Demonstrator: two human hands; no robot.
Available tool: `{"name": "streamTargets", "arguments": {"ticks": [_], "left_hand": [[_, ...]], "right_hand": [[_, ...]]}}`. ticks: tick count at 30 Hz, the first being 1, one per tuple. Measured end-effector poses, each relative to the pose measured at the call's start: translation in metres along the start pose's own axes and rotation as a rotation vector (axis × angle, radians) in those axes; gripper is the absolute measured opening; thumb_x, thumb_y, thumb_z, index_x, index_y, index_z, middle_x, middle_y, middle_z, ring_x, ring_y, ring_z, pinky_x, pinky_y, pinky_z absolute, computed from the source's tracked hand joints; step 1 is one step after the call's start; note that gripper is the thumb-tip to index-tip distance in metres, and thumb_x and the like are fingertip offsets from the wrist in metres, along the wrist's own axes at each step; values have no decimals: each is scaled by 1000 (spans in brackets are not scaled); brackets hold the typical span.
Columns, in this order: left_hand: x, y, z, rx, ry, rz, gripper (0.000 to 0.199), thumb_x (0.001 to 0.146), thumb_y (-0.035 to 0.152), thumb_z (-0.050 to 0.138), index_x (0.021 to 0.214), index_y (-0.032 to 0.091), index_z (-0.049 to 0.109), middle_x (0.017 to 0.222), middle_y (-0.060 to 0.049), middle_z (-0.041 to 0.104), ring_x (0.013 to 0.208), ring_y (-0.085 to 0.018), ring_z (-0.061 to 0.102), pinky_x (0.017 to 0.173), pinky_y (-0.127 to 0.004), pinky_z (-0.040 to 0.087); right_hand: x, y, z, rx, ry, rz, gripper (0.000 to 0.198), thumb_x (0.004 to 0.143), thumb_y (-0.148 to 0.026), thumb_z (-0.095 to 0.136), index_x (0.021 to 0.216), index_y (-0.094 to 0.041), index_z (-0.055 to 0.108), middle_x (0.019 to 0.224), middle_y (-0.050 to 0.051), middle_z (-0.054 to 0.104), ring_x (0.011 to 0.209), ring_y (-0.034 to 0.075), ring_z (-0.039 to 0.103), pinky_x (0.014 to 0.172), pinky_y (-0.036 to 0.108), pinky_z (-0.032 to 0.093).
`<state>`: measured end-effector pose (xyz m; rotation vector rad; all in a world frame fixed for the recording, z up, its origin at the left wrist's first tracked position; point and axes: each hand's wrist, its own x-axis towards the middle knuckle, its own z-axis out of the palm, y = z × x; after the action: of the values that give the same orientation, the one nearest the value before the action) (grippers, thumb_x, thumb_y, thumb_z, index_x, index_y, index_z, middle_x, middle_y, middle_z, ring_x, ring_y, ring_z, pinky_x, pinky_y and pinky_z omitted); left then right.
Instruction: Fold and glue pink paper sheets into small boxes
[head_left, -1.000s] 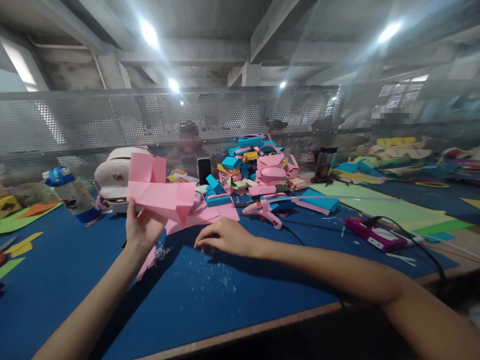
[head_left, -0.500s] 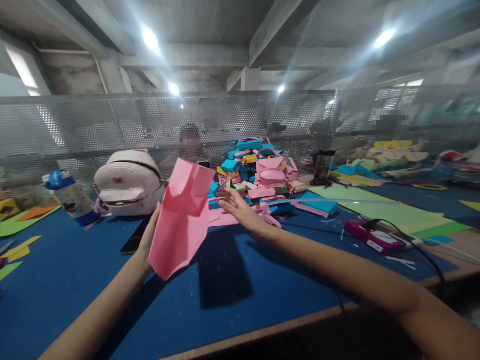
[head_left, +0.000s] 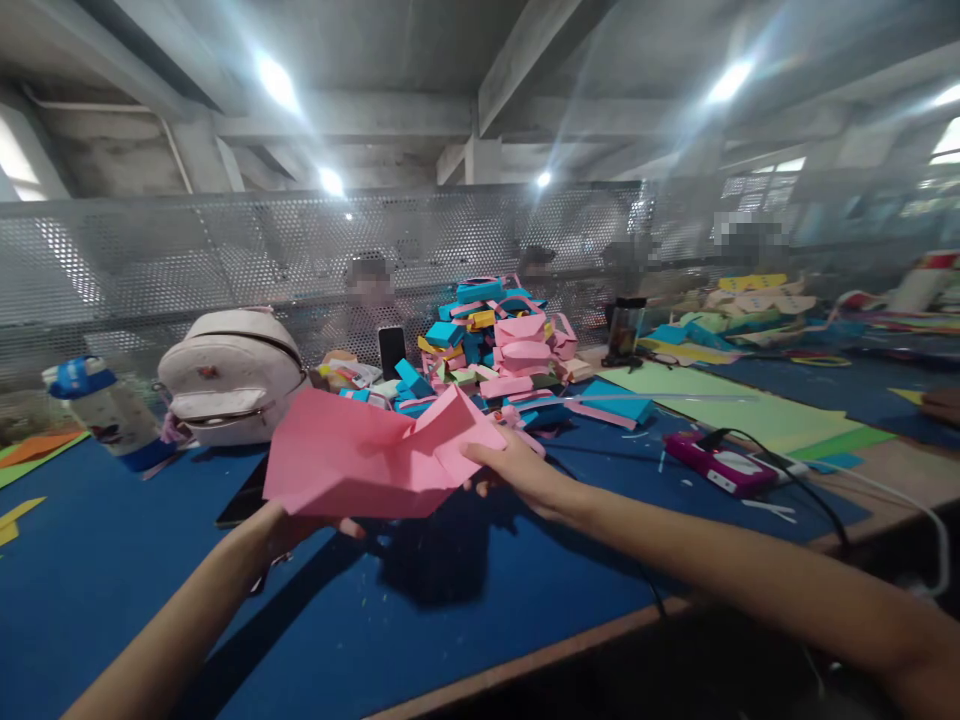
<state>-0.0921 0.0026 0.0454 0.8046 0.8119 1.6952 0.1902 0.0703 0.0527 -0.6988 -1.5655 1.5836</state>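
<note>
A creased piece of pink folded paper (head_left: pixel 337 455) is held above the table, its long side now lying crosswise in front of me. My left hand (head_left: pixel 304 526) supports it from below at the left end; some fingertips show under the edge and the rest are hidden. At the right end, my right hand (head_left: pixel 517 470) grips the folded corner, thumb on top and fingers underneath. Behind the paper rises a pile of pink and blue folded paper pieces (head_left: pixel 519 345). A pink glue gun (head_left: pixel 529 438) lies partly hidden behind my right hand.
A white backpack (head_left: pixel 229 380), a bottle (head_left: pixel 112 415) and a dark flat phone (head_left: pixel 244 498) are on the left. A magenta box with cables (head_left: pixel 716 465) and green paper sheets (head_left: pixel 720 405) lie right. A perforated metal screen (head_left: pixel 300 250) stands behind; people sit beyond it.
The pink paper has turned from upright to crosswise and come lower. My right hand, free before, has taken hold of its right end. The view has shifted slightly right.
</note>
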Motion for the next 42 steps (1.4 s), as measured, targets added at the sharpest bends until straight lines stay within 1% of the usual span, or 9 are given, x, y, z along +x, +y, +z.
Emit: {"name": "streamTargets", "arguments": {"ticks": [3,7,14,19,23,28,33,37,42], "left_hand": [[6,18,5,167,-59,-192,45,80,42,68,118,18,65,99,-21,73,73,-36,73,51,-41,58],[10,37,33,423,8,101,71,78,77,44,123,25,61,131,-18,59,94,-37,71,60,-43,60],[-21,15,71,967,-206,526,83,55,18,88,131,33,57,149,-7,43,141,-34,33,115,-45,29],[-34,-2,73,1275,-396,601,77,66,14,79,134,39,53,156,-4,32,142,-38,29,112,-55,31],[-24,-11,55,1472,-438,710,76,80,12,63,144,44,36,161,0,20,139,-36,37,108,-56,38],[-20,-14,32,1682,-508,1106,61,82,11,63,133,43,53,155,4,34,142,-31,33,118,-51,27],[-37,-21,29,2023,-763,1360,38,91,14,54,128,16,59,139,-6,57,137,-20,41,123,-45,5],[-46,-40,25,1975,-922,1316,32,92,12,43,116,8,64,117,-12,71,117,-23,61,119,-48,21],[-54,-52,24,1916,-850,1241,38,89,4,35,110,7,66,107,-13,74,98,-26,71,90,-42,52]], "right_hand": [[-16,3,1,105,-22,72,27,84,-27,57,109,-16,55,94,7,69,70,13,69,55,19,55],[-31,4,13,356,-69,199,39,79,-14,58,117,-16,52,116,12,66,95,18,71,71,24,60],[-54,7,38,454,-273,358,34,78,-13,59,111,-16,58,123,13,62,107,22,66,80,31,59],[-72,-9,25,187,-757,516,24,87,-29,59,108,-18,64,101,9,70,82,14,70,65,21,54],[-58,-27,6,-346,-682,204,29,95,-34,46,103,-18,69,79,4,71,58,11,63,56,21,48],[-28,-17,0,-1213,-311,-342,29,93,-24,50,115,-18,69,80,8,74,63,17,65,59,27,41],[-16,7,15,-1611,-442,-375,41,93,-26,47,133,-17,54,72,9,73,55,20,64,49,27,29],[-7,12,24,-1674,-512,-346,43,93,-25,47,135,-17,50,76,9,73,60,20,65,50,28,29],[3,14,31,-1686,-550,-306,50,89,-23,52,138,-13,46,75,9,73,62,22,67,50,28,31]]}}
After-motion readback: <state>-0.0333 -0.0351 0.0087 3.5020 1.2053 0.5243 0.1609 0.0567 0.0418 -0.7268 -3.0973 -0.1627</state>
